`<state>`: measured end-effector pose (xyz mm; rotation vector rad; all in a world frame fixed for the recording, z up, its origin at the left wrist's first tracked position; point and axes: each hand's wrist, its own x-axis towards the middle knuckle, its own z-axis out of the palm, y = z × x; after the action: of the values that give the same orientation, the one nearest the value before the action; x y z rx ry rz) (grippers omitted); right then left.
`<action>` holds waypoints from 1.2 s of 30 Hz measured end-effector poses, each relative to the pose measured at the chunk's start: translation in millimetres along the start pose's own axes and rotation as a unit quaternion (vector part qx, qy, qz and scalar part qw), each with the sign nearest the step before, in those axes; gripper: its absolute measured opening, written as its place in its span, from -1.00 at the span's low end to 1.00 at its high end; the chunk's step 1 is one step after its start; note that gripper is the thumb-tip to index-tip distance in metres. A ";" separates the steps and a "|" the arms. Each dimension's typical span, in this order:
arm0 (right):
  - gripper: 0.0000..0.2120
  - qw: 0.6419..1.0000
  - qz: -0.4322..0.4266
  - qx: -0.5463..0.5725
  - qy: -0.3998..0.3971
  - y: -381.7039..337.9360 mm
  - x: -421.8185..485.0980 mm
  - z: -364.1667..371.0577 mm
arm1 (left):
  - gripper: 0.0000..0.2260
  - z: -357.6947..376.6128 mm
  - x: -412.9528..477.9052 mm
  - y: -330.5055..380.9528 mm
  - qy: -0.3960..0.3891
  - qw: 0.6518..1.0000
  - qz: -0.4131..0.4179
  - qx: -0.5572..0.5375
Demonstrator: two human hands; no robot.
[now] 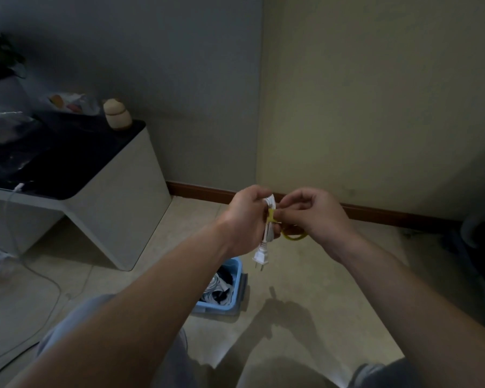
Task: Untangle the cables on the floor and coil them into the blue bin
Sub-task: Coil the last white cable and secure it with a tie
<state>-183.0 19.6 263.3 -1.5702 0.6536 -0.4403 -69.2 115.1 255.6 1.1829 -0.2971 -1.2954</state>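
My left hand (pixel 248 217) grips a folded bundle of white cable (pixel 270 217) held upright in front of me. Its two-pin plug (pixel 260 257) hangs down below my fist. A yellow rubber band (pixel 293 236) wraps the bundle, and my right hand (pixel 315 212) pinches that band, a loop of it hanging under my fingers. The blue bin (pixel 234 287) sits on the floor below my hands, partly hidden by my left forearm, with white and black cables coiled inside.
A white low table (pixel 118 197) with a dark top stands at left, holding plastic bags and a small beige jar (pixel 117 114). A thin white cable (pixel 48 281) trails from it across the tiled floor. A dark object stands at right.
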 end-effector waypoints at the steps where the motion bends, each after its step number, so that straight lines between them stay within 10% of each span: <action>1: -0.82 1.000 -0.002 -0.013 0.003 1.0 0.9 -1.1 | -0.68 -0.8 -0.9 -0.6 -0.012 1.000 -0.003 0.003; 36: -0.83 0.985 -0.071 -0.153 0.041 23.1 17.8 -12.6 | -0.70 -12.7 4.9 -6.0 -0.034 0.986 0.054 0.157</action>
<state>-180.9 -2.0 240.0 -1.9063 0.6990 -0.5327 -61.6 118.3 243.2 1.3673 -0.6256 -1.2234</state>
